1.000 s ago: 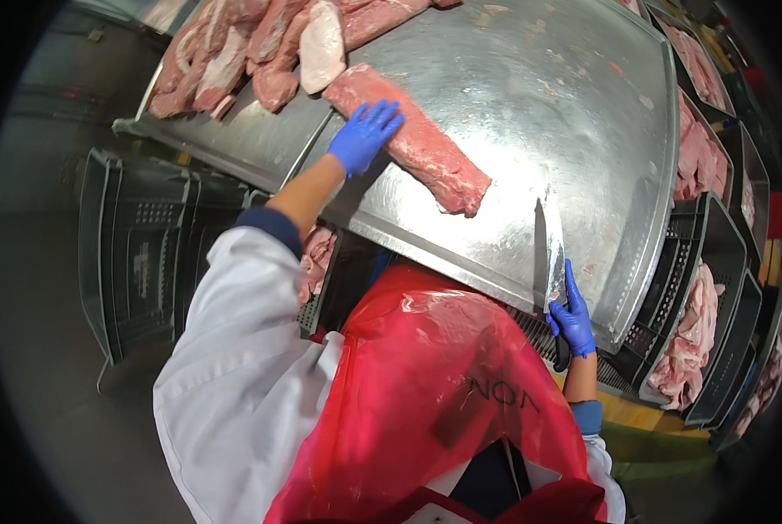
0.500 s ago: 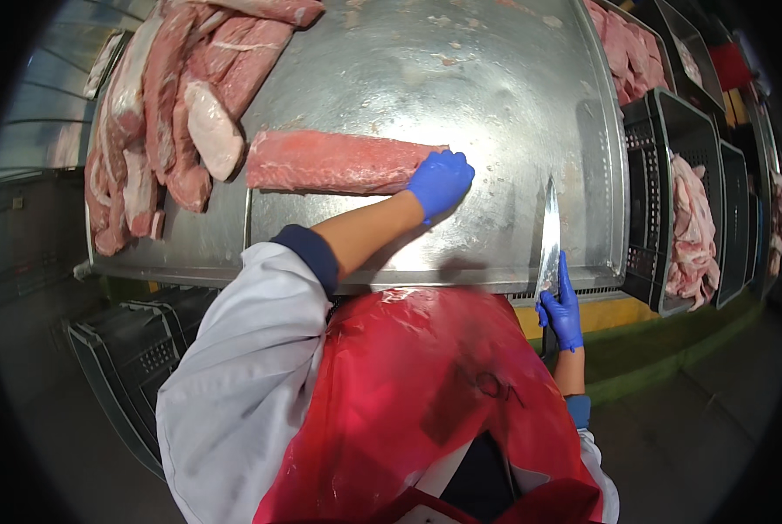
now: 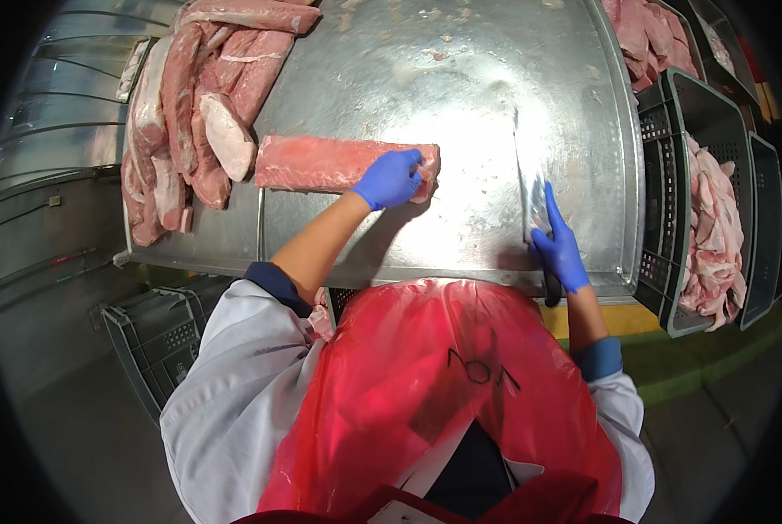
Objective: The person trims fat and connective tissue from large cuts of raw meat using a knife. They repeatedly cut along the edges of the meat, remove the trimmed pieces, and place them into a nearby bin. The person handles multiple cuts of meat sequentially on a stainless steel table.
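My left hand (image 3: 389, 179), in a blue glove, has its fingers curled over the right end of a long, pinkish-red boneless piece of meat (image 3: 312, 162), which lies crosswise on the steel worktop (image 3: 382, 244). My right hand (image 3: 559, 244), also gloved, grips a long knife (image 3: 520, 175) by its dark handle, with the blade pointing away from me along the steel to the right of the meat. A pile of meat cuts (image 3: 186, 122), some with pale fat and one with a large white face, is heaped on the worktop's left side.
Dark plastic crates (image 3: 666, 210) with pale meat trimmings (image 3: 705, 236) stand along the right, with pink meat (image 3: 644, 35) farther back. Another crate (image 3: 155, 349) sits low at the left, below the worktop. The worktop's raised edge (image 3: 631, 157) borders the crates.
The view has swung round. My left hand has slid from the meat's middle to its right end and curled there; the piece now lies crosswise. The knife has shifted slightly inward.
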Motion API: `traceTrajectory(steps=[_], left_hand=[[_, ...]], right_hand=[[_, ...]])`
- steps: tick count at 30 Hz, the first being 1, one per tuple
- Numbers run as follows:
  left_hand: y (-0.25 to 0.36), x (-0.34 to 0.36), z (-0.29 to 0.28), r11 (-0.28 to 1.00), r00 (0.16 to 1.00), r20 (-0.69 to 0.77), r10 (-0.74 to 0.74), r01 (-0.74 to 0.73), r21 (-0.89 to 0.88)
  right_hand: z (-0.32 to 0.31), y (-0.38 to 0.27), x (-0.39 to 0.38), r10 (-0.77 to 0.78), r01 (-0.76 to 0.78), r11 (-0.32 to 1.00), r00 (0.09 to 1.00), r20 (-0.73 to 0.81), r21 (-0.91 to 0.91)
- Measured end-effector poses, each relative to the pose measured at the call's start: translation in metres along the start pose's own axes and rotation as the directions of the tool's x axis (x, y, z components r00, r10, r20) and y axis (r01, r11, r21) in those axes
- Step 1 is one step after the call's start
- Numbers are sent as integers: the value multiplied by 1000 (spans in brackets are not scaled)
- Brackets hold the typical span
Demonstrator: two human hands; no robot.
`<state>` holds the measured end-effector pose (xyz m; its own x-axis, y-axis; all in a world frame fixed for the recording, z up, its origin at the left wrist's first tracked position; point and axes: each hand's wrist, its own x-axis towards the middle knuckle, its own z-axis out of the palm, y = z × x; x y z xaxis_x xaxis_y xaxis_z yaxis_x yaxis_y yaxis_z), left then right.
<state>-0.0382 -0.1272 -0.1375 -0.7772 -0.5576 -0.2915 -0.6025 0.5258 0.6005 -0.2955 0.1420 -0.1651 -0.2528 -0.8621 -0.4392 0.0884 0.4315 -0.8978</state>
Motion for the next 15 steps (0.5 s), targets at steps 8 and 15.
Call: traceTrajectory(steps=[8,15], left_hand=[[7,15,-17,985,992,81,-93,104,-140],[6,34,-42,996,959,277,-58,76,-54]], right_hand=[[109,-80,113,-70,102,988,964,258,-112],[87,-51,45,17,91,975,879,477,-204]])
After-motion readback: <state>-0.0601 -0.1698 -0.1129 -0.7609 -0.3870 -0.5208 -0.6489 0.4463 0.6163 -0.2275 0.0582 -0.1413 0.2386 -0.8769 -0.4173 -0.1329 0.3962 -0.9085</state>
